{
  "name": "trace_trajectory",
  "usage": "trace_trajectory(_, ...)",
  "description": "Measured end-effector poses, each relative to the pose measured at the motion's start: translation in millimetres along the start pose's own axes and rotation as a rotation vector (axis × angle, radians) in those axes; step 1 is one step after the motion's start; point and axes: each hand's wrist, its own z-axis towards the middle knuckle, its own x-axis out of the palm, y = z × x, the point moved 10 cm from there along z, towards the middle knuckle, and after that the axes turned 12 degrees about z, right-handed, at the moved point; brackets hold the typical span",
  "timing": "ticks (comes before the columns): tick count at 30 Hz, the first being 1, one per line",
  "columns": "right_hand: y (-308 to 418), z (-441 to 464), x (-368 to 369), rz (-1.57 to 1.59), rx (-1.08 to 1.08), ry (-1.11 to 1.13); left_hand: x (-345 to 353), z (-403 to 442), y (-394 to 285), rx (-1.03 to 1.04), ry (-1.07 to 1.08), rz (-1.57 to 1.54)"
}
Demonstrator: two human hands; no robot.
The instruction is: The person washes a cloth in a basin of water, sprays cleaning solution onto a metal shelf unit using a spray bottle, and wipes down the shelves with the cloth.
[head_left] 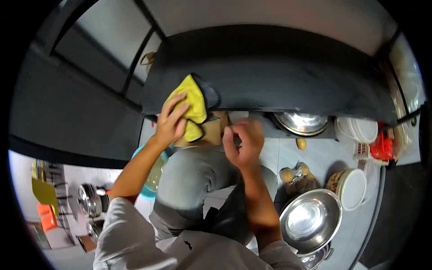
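Observation:
My left hand (173, 119) grips a yellow cloth (191, 96) with dark edging and a dark grey other side. The cloth lies over the front left edge of a black shelf (279, 76), and a fold of it hangs below my fingers. My right hand (245, 140) is slightly blurred, held just in front of the shelf edge with its fingers curled in. Nothing shows in it. Below and between the hands is a brown cardboard box (211, 133), partly hidden by the cloth and my knees.
Under the shelf stand a shiny metal basin (303, 121) and a white lidded bucket (360, 130). On the floor at right are a potato (301, 143), a bag of potatoes (299, 177), a large steel bowl (311, 220) and a lidded tub (351, 189). A turquoise basin (148, 193) sits at left.

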Motion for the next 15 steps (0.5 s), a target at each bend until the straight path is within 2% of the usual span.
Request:
trace_trajectory(1, 9, 5, 8, -0.031, -0.077, -0.036, -3, 6, 7, -0.109, -0.056, 0.009)
trace_trajectory(6, 0, 3, 44, -0.094, 0.040, 0.036, -2, 16, 26, -0.369, -0.140, -0.055)
trace_trajectory(8, -5, -9, 55, -0.047, 0.110, -0.021, 0, 13, 36, -0.463, -0.128, -0.144)
trace_trajectory(9, -8, -16, 61, -0.022, 0.150, -0.046, 0, 12, 38, -0.484, -0.127, -0.169)
trace_trajectory(10, -7, -21, 72, -0.055, 0.134, 0.026, 1, 9, 41, -0.506, -0.126, -0.193)
trace_trajectory(14, 12, -14, 108, -0.161, 0.059, 0.023, -1, 0, 53, -0.634, -0.121, -0.239)
trace_trajectory(15, 18, -14, 118, -0.147, 0.029, 0.020, -1, 1, 56, -0.597, -0.150, -0.273)
